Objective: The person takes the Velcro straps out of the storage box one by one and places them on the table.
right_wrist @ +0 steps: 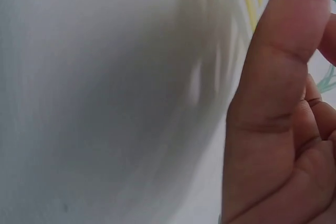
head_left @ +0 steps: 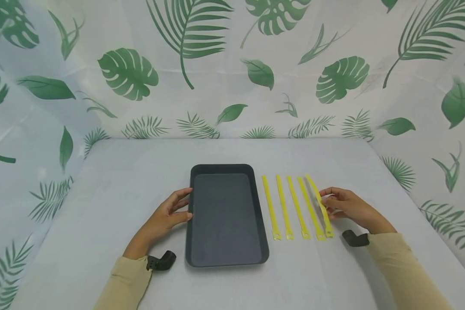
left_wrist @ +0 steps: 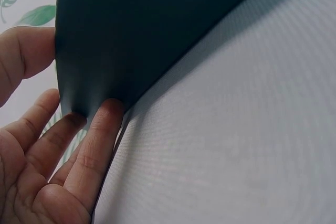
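A dark grey rectangular tray [head_left: 224, 215] lies on the white table with nothing in it. My left hand [head_left: 166, 215] is at its left side; in the left wrist view the fingertips [left_wrist: 109, 116] touch the tray's outer wall [left_wrist: 136, 30]. Right of the tray, several thin yellow cable ties [head_left: 271, 209] with slotted ends lie side by side. My right hand [head_left: 345, 206] pinches the rightmost yellow cable tie [head_left: 323, 211] near its middle, and that tie bows up from the table. In the right wrist view the thumb [right_wrist: 278, 82] hides most of the grip.
A white cloth covers the table [head_left: 159, 159]. A leaf-patterned curtain [head_left: 217, 73] hangs behind the table and along both sides. Each wrist carries a black camera, one by the left sleeve [head_left: 128, 275] and one by the right sleeve [head_left: 403, 258].
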The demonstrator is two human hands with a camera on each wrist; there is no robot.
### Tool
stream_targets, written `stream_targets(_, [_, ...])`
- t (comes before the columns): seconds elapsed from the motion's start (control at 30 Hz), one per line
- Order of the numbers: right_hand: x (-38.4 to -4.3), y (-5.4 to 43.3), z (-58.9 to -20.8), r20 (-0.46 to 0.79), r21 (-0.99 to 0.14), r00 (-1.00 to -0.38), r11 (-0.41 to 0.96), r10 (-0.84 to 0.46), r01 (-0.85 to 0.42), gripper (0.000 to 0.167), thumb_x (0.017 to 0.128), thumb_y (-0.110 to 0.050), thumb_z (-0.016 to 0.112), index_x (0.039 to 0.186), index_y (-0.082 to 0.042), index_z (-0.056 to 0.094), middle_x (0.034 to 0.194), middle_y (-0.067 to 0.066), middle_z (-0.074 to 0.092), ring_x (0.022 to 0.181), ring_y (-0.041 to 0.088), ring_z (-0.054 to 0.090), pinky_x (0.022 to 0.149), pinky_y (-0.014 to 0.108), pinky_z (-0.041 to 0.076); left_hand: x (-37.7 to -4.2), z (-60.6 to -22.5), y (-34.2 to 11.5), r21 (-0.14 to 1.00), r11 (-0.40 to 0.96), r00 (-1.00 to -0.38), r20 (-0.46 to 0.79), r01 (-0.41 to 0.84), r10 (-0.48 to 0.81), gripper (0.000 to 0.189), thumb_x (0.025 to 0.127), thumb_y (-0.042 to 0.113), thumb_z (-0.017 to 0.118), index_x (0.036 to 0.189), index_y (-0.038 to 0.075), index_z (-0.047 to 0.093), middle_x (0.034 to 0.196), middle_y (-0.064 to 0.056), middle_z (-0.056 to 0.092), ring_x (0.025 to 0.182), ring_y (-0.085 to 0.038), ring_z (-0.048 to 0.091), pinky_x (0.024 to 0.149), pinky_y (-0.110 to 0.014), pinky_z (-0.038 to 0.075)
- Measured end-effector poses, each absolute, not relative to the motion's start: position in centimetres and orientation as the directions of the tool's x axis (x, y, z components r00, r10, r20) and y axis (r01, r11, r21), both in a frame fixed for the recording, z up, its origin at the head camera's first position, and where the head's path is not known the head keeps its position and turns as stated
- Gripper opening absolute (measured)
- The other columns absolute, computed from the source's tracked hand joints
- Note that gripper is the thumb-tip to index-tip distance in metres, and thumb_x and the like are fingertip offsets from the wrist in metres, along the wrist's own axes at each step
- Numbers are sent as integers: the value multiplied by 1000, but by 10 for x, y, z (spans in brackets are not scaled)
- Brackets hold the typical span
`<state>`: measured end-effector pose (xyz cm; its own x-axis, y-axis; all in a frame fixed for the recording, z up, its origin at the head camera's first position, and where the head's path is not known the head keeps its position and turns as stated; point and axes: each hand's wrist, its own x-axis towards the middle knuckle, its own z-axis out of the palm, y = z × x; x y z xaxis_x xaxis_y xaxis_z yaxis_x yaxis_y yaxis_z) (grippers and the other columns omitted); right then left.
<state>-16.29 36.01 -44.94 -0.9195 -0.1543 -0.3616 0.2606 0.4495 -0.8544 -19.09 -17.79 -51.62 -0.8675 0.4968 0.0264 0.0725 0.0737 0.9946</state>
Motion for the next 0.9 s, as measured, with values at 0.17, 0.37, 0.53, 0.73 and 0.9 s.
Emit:
stream_targets(0.17, [-165, 362, -451, -386, -833, -911, 479, -145, 277, 41, 109, -11, 64, 140, 12, 49, 96, 0, 68, 82, 15, 65, 70, 28, 60, -190, -516, -179, 995, 69, -868, 25, 68, 495, 73, 102, 4, 71, 166, -1, 35, 171, -29, 32, 156, -53, 33, 104, -26, 54])
stream_targets(0.37, [-167, 364, -456, -409, -804, -906, 512, -105, 304, 41, 109, -11, 65, 139, 12, 50, 93, 2, 68, 76, 15, 63, 66, 27, 59, -189, -516, -180, 995, 64, -868, 30, 71, 495, 74, 101, 3, 71, 165, -2, 35, 171, -29, 33, 155, -53, 33, 104, -26, 54])
stream_targets(0.53, [-165, 360, -456, -402, -745, -914, 599, -53, 293, 36, 109, -10, 64, 135, 12, 53, 91, 4, 70, 74, 16, 64, 63, 27, 58, -191, -517, -179, 994, 64, -864, 45, 89, 502, 73, 101, 3, 71, 165, -3, 36, 172, -30, 30, 155, -54, 33, 104, -24, 53])
stream_targets(0.73, [-165, 352, -453, -359, -681, -933, 691, -24, 244, 28, 106, -9, 67, 124, 11, 58, 87, 8, 65, 74, 20, 64, 62, 29, 57, -191, -517, -179, 993, 72, -863, 41, 89, 504, 73, 102, 4, 71, 165, -3, 35, 171, -30, 32, 155, -54, 33, 104, -24, 54])
stream_targets(0.9, [-164, 352, -450, -341, -623, -940, 748, 3, 229, 25, 105, -13, 69, 118, 7, 61, 86, 6, 65, 75, 19, 64, 63, 31, 58, -191, -517, -178, 994, 66, -861, 40, 85, 508, 73, 102, 5, 71, 165, -1, 36, 172, -28, 31, 155, -54, 34, 104, -25, 54])
